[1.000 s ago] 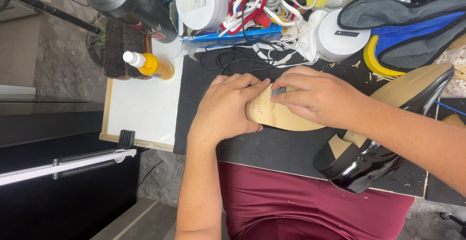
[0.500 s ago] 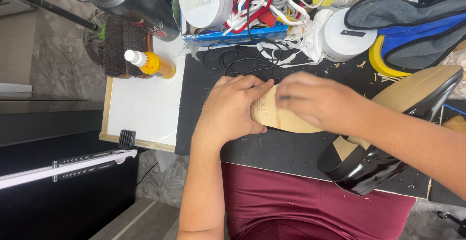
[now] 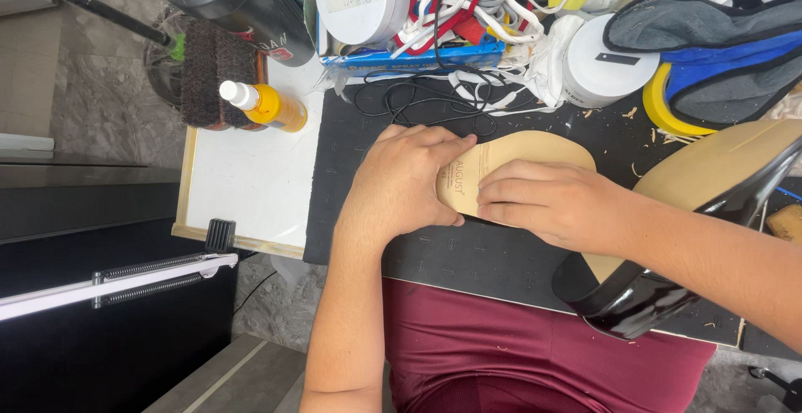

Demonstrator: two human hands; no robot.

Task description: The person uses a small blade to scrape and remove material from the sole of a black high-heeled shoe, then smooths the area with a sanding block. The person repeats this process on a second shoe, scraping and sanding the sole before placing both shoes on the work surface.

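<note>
1. Left hand (image 3: 401, 183) lies flat, fingers together, pinning a tan insole (image 3: 522, 156) to the black cutting mat (image 3: 468, 254).
2. Right hand (image 3: 555, 204), fingers curled narrow, presses the insole's near edge; can't tell if it holds a tool.
3. Black high-heel shoe (image 3: 668, 288) rests just right of the right wrist.
4. Best approach, prob.: keep even pressure w/ both palms so the insole can't slide.
5. Orange bottle (image 3: 266, 106) stands well left of the fingertips.

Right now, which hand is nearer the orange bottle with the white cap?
Left. The left hand presses the tan insole on the black mat, with the orange bottle off to its left. The right hand lies farther away, on the insole's other side.
</note>
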